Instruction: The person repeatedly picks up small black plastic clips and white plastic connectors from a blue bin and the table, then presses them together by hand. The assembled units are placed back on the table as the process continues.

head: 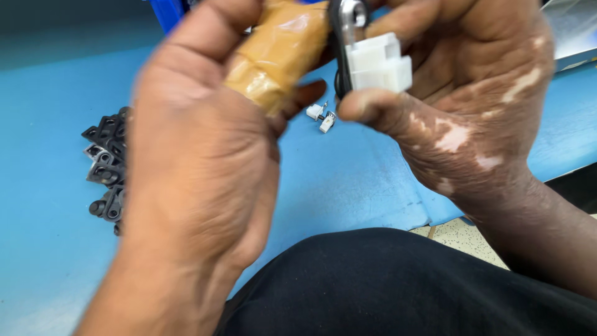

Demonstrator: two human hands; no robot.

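Blue work table (348, 180) fills the view — evenly lit, matte; a strip of speckled pale floor (463, 236) (lower right) shows beyond its edge.

Left hand (199, 168) gripping taped handle (280, 53), right hand (460, 81) pinching white connector (379, 62)

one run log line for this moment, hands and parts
left hand: grips tape-wrapped tool | right hand: holds white plastic block on black part | blue table: black parts pile, small white pieces
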